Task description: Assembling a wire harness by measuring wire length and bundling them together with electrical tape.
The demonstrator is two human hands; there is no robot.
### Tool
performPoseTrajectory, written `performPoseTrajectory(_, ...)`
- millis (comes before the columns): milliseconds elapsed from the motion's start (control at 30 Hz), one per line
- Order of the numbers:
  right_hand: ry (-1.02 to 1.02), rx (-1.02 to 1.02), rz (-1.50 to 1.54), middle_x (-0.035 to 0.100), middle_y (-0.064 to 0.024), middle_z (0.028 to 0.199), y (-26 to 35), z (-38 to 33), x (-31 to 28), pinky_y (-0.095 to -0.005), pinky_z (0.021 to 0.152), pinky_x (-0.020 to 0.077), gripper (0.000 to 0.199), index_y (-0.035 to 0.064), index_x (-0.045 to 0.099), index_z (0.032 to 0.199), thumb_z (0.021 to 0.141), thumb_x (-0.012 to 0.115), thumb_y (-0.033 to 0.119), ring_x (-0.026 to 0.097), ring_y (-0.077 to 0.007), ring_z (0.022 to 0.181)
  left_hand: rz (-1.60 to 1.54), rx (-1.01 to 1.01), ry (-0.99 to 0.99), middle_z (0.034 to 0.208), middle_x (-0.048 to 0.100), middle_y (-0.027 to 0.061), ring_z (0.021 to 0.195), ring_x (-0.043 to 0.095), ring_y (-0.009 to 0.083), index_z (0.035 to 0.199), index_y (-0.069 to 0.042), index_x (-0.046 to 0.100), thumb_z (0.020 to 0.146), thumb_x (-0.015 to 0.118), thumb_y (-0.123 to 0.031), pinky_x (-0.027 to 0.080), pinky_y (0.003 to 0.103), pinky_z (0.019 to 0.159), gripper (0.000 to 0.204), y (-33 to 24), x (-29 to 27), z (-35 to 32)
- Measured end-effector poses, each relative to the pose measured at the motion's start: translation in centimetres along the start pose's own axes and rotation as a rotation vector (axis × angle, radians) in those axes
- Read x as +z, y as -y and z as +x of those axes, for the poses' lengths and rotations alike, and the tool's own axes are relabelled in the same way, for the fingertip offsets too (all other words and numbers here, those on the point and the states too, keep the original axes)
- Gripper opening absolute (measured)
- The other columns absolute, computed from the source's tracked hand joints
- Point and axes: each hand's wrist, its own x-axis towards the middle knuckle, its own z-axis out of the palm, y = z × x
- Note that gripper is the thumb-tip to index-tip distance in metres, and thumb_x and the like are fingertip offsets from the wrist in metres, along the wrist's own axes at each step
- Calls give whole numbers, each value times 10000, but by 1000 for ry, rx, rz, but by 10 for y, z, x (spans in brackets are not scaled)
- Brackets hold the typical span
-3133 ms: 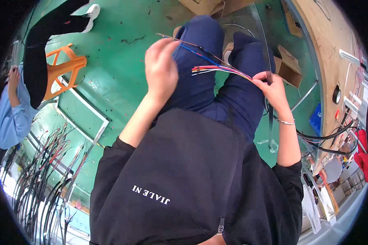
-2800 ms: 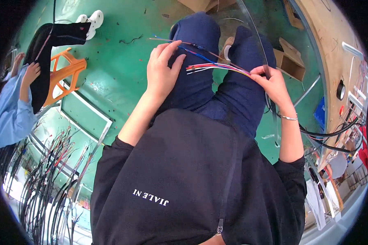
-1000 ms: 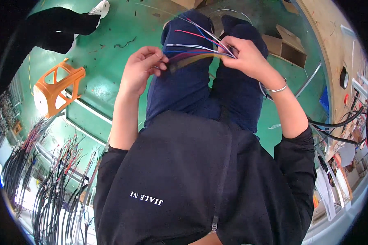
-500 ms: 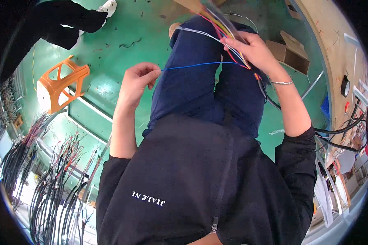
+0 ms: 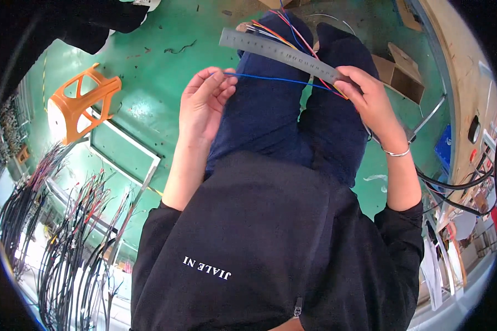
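My left hand (image 5: 207, 102) is closed in a pinch on the end of a blue wire (image 5: 270, 78). The wire runs almost straight across above my thighs to my right hand (image 5: 367, 102). That hand grips one end of a grey metal ruler (image 5: 276, 52), which slants up and left above the blue wire. Under the ruler, several red, yellow and white wires (image 5: 284, 27) fan out from the same spot by my right fingers. The black cable they seem to come from is mostly hidden behind the right hand and wrist.
An orange stool (image 5: 80, 105) lies tipped on the green floor at left, near a metal frame (image 5: 124, 154). Bundles of black cables (image 5: 77, 259) hang at lower left. An open cardboard box (image 5: 400, 74) sits at right, beside a wooden board edge (image 5: 444, 60). Another person's dark-clothed leg (image 5: 88, 25) shows at upper left.
The ruler has swung from a steep, blurred position to a slant across toward the left. My left hand moved up and right with the blue wire; my right hand shifted slightly down and right.
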Motion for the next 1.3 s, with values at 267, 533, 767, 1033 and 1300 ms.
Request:
performPoseTrajectory(267, 17, -134, -230, 546, -84, 906, 30, -32, -18, -297, 634, 451, 436, 82, 651, 1253, 825, 739, 93, 538, -184, 729, 96, 26, -61, 1047, 698, 210, 910, 708, 252, 1116, 75, 633, 966, 606, -75, 594, 331, 811, 214, -15, 4, 8)
performPoseTrajectory(533, -129, -125, -395, 569, -105, 1009, 34, -56, 6, -316, 683, 516, 386, 60, 667, 1087, 730, 812, 80, 615, -225, 831, 405, -26, 6, 1064, 698, 211, 967, 702, 272, 1129, 63, 637, 978, 602, -122, 574, 342, 876, 242, -26, -10, 24)
performPoseTrajectory(767, -137, -152, -340, 612, -121, 1033, 23, -65, 15, -367, 756, 547, 345, 7, 638, 1006, 700, 793, -29, 646, -294, 902, 506, -98, 13, 1024, 710, 197, 936, 706, 256, 1065, 44, 651, 964, 633, -135, 566, 341, 852, 206, -37, -8, 28)
performPoseTrajectory(1033, -340, -264, -414, 661, -105, 1027, 16, -73, 27, -383, 792, 536, 321, 20, 686, 976, 683, 796, -45, 651, -294, 932, 605, -134, 28, 1034, 707, 206, 942, 703, 252, 1072, 43, 650, 962, 638, -150, 558, 342, 861, 223, -42, -16, 38)
performPoseTrajectory(1300, -344, -320, -389, 664, -112, 1045, 19, -59, 14, -377, 813, 530, 342, 12, 696, 1003, 681, 795, -51, 647, -295, 960, 637, -103, 57, 1031, 715, 191, 953, 702, 242, 1115, 61, 653, 954, 643, -144, 557, 335, 850, 261, -53, -7, 41)
